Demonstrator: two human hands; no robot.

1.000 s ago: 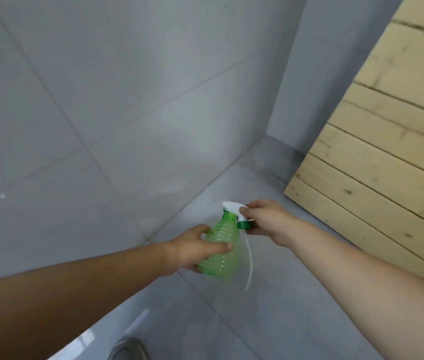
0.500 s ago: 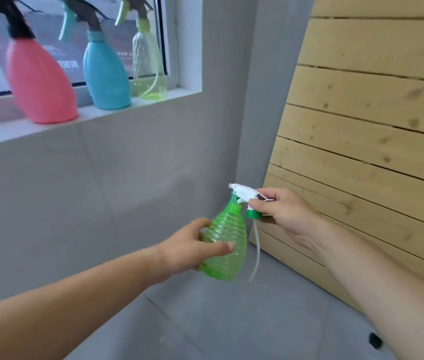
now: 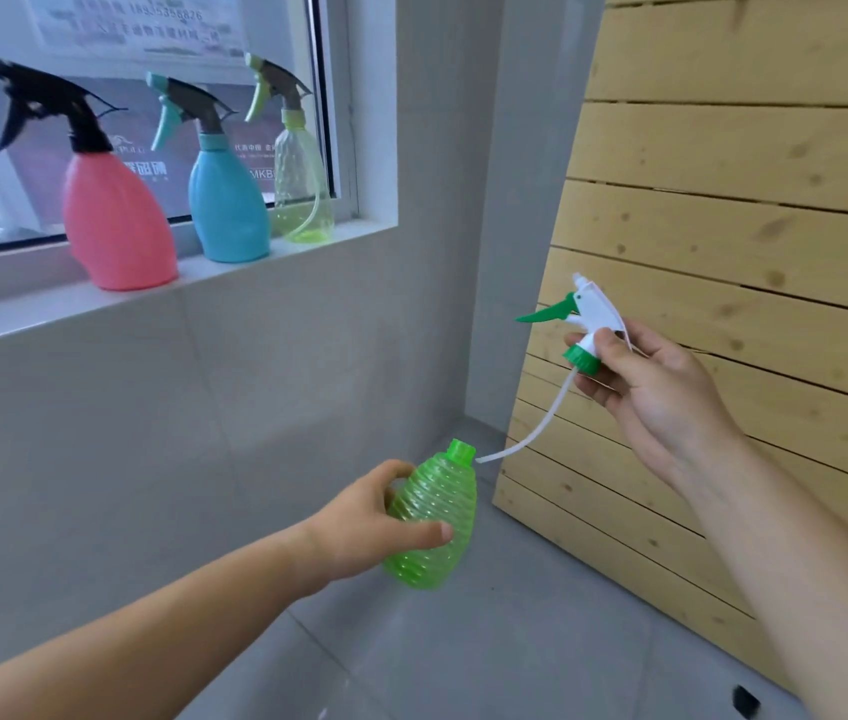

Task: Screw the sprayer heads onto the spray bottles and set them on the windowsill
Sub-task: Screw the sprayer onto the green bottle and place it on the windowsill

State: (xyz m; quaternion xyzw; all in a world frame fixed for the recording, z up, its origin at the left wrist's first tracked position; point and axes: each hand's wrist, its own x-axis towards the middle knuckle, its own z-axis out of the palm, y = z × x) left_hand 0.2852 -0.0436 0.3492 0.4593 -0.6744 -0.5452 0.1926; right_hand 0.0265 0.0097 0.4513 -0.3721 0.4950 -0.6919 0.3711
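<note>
Head view: left hand (image 3: 359, 527) wrapped around the green bottle (image 3: 434, 522), gripping its ribbed body, thumb across the front. Bottle held in the air, tilted a bit, neck open and pointing up-right. Right hand (image 3: 655, 392) closed on the sprayer head (image 3: 585, 324), fingers pinching at the green screw collar; white body, green trigger pointing left. Sprayer head is well above and to the right of the bottle, not on it. Its white tube (image 3: 531, 433) hangs down and curves left, the tip just beside the bottle neck, outside it. Windowsill (image 3: 265, 272) upper left carries three capped bottles in a row: pink bottle (image 3: 115, 226) with black sprayer, blue bottle (image 3: 227, 210), clear yellow-green bottle (image 3: 302, 194) nearest the window corner. Wooden plank panel (image 3: 749, 226) leans against the wall on the right. Grey tile floor (image 3: 489, 641) below.
</note>
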